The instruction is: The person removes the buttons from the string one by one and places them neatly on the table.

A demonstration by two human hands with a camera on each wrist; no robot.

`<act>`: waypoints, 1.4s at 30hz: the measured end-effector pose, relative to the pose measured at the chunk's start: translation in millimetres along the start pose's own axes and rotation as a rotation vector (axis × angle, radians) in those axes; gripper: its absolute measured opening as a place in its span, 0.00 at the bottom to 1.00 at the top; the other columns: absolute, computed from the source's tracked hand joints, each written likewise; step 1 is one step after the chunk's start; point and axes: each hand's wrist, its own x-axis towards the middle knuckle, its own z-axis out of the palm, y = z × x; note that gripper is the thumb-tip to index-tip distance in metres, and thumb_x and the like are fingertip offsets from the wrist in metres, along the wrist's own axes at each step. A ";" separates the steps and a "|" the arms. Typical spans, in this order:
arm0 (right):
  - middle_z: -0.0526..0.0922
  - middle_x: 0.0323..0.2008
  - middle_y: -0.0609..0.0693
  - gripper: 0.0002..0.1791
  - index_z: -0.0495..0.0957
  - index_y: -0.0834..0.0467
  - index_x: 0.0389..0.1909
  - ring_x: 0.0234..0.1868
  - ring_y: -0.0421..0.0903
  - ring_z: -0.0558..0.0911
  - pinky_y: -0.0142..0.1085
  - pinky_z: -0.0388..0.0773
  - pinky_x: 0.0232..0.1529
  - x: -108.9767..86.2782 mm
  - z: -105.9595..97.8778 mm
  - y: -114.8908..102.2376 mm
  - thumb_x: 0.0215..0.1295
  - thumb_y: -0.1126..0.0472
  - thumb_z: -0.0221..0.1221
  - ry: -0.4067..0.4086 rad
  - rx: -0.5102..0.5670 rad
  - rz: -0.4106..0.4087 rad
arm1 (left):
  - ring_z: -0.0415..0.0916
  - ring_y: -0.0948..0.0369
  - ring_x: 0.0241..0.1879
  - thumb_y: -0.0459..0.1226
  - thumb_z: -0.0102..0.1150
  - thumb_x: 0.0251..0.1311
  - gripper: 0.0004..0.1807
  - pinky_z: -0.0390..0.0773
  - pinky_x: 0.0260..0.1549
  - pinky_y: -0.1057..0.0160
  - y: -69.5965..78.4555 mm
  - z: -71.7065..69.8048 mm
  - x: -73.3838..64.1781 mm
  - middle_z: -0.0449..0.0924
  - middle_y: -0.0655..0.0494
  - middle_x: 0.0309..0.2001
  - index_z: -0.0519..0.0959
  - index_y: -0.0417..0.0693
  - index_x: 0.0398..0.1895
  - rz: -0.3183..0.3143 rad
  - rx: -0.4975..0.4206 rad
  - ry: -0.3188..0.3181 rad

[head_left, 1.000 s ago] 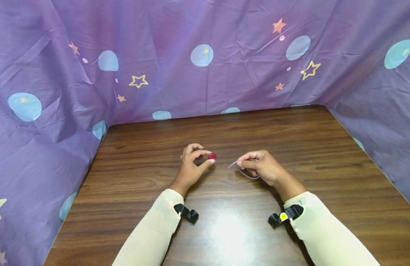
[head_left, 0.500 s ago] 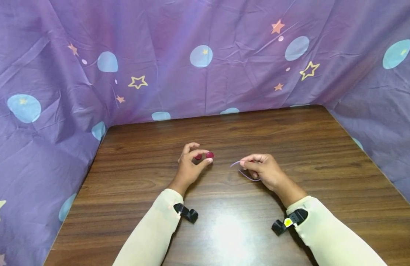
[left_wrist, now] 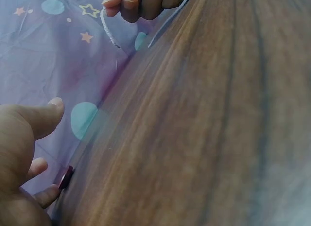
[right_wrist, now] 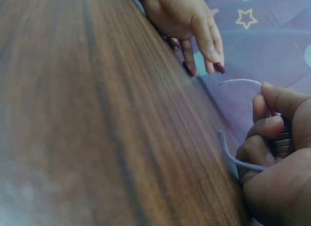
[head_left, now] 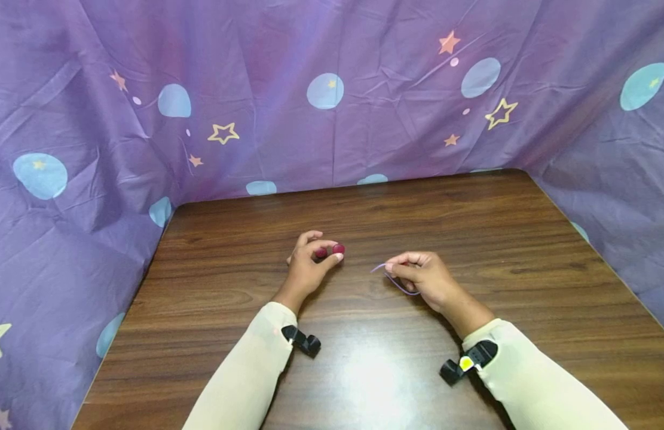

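My left hand (head_left: 306, 269) pinches a dark red round disc (head_left: 339, 248) between thumb and index finger, low over the wooden table. A second dark red disc (head_left: 321, 252) lies behind those fingers; in the right wrist view this disc (right_wrist: 188, 68) sits by another fingertip, close to the tabletop. Across a short gap, my right hand (head_left: 425, 278) pinches a lavender string (right_wrist: 240, 81) near one end, which sticks out toward the left hand. The string's other end (right_wrist: 233, 160) hangs below the fingers. A dark ridged thing (right_wrist: 282, 141) shows inside the right hand, mostly hidden.
The brown wood-grain table (head_left: 229, 251) spreads around both hands, with a bright glare near its front. A purple cloth (head_left: 278, 107) with stars and blue ovals hangs behind and at the sides. Black wrist mounts (head_left: 302, 341) sit on both sleeves.
The left hand has shifted slightly left with its disc, and the second disc shows more. The right hand has moved a little nearer the front, still pinching the string.
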 end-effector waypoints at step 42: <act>0.82 0.30 0.41 0.17 0.68 0.68 0.55 0.24 0.36 0.73 0.26 0.69 0.25 0.3 -0.9 -4.9 0.66 0.77 0.57 -0.084 0.063 0.063 | 0.69 0.44 0.74 0.47 0.81 0.60 0.15 0.53 0.64 0.35 8.0 17.2 10.9 0.75 0.49 0.74 0.93 0.55 0.49 -0.087 0.227 -0.003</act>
